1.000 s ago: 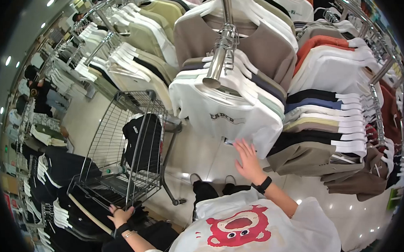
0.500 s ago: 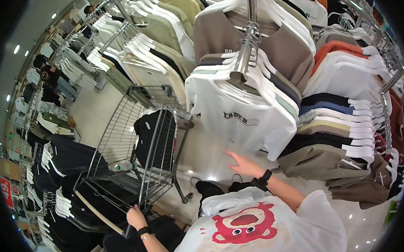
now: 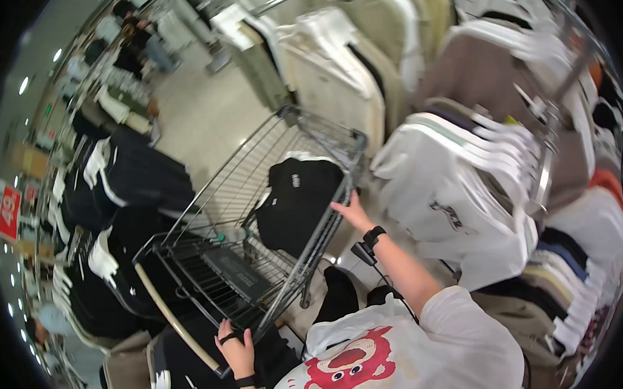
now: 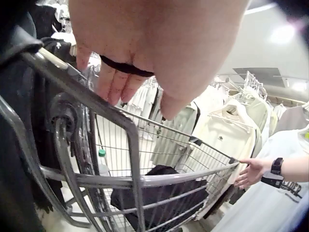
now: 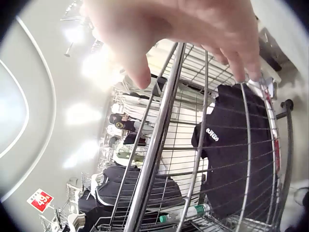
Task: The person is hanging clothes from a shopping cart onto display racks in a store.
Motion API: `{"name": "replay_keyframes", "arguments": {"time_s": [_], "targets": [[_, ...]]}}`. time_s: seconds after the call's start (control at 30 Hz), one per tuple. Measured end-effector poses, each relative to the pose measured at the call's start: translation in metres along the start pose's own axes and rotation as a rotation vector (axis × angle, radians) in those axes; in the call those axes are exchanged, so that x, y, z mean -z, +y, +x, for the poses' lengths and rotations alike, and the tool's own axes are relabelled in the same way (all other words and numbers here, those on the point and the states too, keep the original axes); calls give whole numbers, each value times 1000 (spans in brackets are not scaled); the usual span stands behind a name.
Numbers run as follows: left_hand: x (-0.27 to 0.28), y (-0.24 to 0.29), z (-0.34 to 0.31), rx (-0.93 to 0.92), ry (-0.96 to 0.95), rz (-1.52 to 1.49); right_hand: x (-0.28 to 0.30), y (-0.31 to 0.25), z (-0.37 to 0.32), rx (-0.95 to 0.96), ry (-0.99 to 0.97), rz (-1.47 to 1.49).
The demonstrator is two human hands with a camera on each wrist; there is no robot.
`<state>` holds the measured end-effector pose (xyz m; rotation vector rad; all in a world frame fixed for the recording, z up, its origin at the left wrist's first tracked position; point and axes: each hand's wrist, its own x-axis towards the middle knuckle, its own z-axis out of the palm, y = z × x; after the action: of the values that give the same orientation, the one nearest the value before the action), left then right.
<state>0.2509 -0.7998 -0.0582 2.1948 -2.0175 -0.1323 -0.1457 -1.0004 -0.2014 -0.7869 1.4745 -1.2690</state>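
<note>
A grey wire shopping cart [image 3: 217, 188] stands at the left, its pale handle bar [image 3: 174, 319] towards me. My left hand [image 3: 236, 347], a black band round it, lies at the near corner beside the handle; in the left wrist view its fingers [image 4: 113, 84] reach out loosely over the frame. My right hand [image 3: 354, 213] is at the cart's right side rail, thumb and fingers spread; in the right wrist view they hang just above the rail [image 5: 161, 130]. Inside the cart lie a folded black garment [image 3: 298, 202] with small white lettering and a clear bottle [image 5: 188, 212] with a green cap.
White shirts [image 3: 457, 188] hang on a rack close at the right. Racks of beige and olive clothes [image 3: 334, 75] stand beyond the cart. Black garments [image 3: 140, 167] hang along the left, near a red price sign [image 3: 8, 211]. A person [image 3: 145, 38] stands far down the aisle.
My right hand has moved from near the white shirts leftward to the cart's side rail. My left hand has loosened from the cart's near corner. The view has turned left.
</note>
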Motion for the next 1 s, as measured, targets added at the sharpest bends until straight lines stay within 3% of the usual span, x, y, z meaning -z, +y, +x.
{"name": "replay_keyframes", "arguments": {"time_s": [0.03,0.13,0.17,0.2,0.33,0.4,0.47,0.53,0.57,0.67,0.77,1.0], "targets": [[-4,-4,-1,53,-118,17,-17,11,9,58,156,-78],[-13,-13,1,132,-173,103,-40,34,24,4,378,-228],[-17,-27,10,183,-176,80,-62,38,35,30,394,-141],[-18,-19,7,177,-163,73,-45,45,25,41,452,-18],[-22,-13,7,241,-169,32,-29,58,26,56,478,-124],[-26,-15,7,234,-185,-16,-25,55,30,4,445,-34],[-21,-9,16,271,-193,-109,-18,43,33,66,369,-322],[-20,-10,22,279,-195,-101,-17,36,37,6,322,-425],[-17,-9,27,278,-187,-116,-20,47,46,121,381,-519],[-13,-1,40,270,-141,-150,-36,6,39,20,200,-621],[-7,7,50,290,-115,-161,-49,16,40,-5,154,-741],[-1,24,66,308,-113,-203,-54,-30,67,-126,-82,-1089]]}}
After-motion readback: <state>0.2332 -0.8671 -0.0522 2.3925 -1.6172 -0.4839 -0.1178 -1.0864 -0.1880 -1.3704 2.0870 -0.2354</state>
